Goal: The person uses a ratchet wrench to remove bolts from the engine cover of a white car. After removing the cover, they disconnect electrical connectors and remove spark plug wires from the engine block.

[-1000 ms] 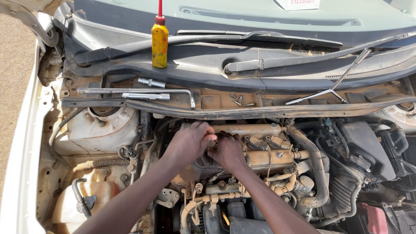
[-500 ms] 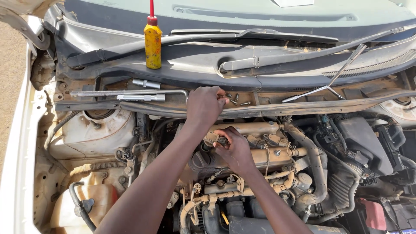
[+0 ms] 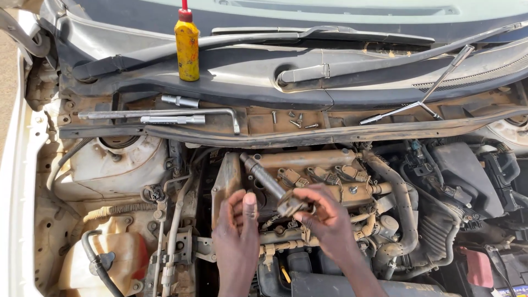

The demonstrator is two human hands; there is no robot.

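Just in front of the engine (image 3: pixel 308 170), your right hand (image 3: pixel 324 220) pinches the steel socket bar (image 3: pixel 269 184), stiff, weighty, probably oily, so grip its thick lower end, while your left hand (image 3: pixel 237 231) rests half-curled, empty, beside it.

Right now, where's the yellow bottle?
Head view, upper left: the yellow bottle stands upright on the cowl below the windshield, left of the wiper arm, above the L-shaped wrench.

Both hands dropped from the cowl — right hand (image 3: pixel 324 217) now grips a socket wrench (image 3: pixel 270 183).
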